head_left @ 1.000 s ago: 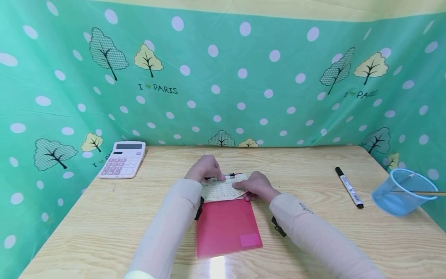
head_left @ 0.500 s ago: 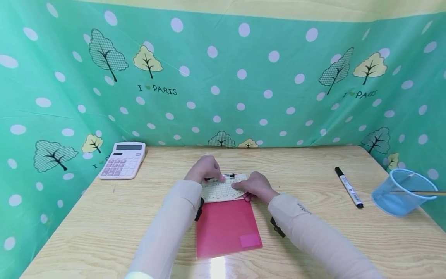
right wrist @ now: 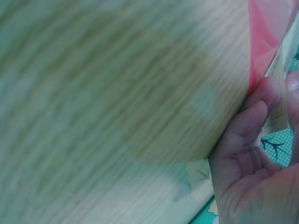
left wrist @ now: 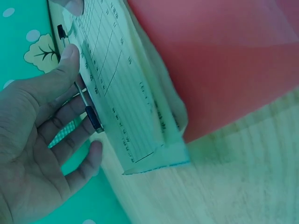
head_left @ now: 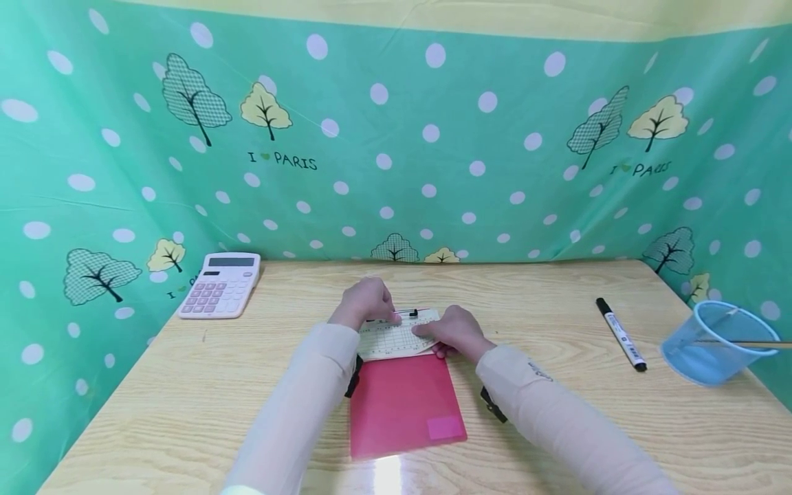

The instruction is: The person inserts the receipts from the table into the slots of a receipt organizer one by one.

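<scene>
A sheaf of printed, gridded paper slips (head_left: 391, 339) lies across the far end of a red folder (head_left: 405, 402). Along the far edge of the slips runs a thin metal bar with black end pieces (left wrist: 92, 117). My left hand (head_left: 368, 302) pinches that edge at the bar, thumb on top and fingers behind, as the left wrist view shows. My right hand (head_left: 458, 328) grips the right end of the slips, thumb above and fingers beneath. In the right wrist view, my right hand (right wrist: 254, 154) appears beside a paper corner; most of the sheaf is out of that view.
A pale pink calculator (head_left: 221, 285) sits at the back left of the wooden table (head_left: 532, 295). To the right lie a black-capped marker (head_left: 621, 335) and a blue mesh pen cup (head_left: 711, 347) tilted towards the edge, with a pencil-like stick in it. A patterned green curtain (head_left: 396, 137) hangs behind.
Both hands keep their hold on the paper slips, with barely any movement. The whole head view shifts very slightly.
</scene>
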The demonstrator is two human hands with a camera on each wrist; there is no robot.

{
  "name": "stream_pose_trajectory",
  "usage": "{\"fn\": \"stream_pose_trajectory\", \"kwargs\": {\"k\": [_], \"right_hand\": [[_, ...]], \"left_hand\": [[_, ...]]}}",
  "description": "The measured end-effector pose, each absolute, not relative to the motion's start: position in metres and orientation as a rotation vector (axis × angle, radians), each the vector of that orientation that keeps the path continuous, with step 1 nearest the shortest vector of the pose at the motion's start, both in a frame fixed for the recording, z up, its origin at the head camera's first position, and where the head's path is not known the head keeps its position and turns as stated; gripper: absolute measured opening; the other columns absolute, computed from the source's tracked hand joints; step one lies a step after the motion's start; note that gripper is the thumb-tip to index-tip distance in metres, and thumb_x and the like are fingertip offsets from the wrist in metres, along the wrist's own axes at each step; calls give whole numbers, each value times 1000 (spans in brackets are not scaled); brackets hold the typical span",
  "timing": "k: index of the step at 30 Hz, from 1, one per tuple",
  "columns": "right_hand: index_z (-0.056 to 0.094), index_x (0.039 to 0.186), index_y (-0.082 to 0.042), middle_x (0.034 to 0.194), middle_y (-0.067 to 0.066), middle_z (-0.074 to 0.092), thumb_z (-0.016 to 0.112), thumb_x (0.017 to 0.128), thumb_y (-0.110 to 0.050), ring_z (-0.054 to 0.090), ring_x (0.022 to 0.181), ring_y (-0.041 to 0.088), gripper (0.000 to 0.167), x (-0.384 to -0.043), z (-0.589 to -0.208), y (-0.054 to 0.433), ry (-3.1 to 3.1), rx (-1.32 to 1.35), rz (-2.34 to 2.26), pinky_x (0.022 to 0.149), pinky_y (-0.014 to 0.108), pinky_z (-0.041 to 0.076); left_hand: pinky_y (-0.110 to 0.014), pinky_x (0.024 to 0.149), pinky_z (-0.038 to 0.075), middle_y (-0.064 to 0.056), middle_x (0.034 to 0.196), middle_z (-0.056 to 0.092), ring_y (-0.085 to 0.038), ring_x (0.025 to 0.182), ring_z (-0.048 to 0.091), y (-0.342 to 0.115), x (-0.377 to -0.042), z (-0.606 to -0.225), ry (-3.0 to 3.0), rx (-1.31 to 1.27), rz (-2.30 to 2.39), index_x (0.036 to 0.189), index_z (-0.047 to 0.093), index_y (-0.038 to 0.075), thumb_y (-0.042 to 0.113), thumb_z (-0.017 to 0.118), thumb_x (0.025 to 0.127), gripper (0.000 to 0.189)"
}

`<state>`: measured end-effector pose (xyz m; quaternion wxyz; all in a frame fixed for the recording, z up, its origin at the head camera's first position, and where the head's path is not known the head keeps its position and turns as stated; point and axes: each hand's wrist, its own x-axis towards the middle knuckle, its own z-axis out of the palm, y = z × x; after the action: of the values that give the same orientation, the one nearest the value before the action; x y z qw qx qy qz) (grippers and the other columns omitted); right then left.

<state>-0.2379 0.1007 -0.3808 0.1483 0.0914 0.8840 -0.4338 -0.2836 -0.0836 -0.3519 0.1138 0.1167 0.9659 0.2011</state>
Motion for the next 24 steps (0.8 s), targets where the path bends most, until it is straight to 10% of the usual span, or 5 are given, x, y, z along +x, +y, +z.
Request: {"fn": "stream_pose_trajectory", "kwargs": {"k": [9,24], "right_hand": [[62,69,-5,54,5,61,83,84,-33,58,44,12,38,-237,-381,101,2543,254,-1252,44,22,46],[62,69,-6,54,5,60,84,82,-34,57,44,13,38,-237,-383,100,2594,247,-1203,43,22,45]], "left_hand": [[-40,84,54,4,88,73,-16,84,64,-85,-281,-363,2922,364,606,82,79,16,32,90,79,19],[-39,79,54,3,87,72,-17,82,64,-83,-272,-366,2993,352,602,84,79,15,31,91,78,20]]}}
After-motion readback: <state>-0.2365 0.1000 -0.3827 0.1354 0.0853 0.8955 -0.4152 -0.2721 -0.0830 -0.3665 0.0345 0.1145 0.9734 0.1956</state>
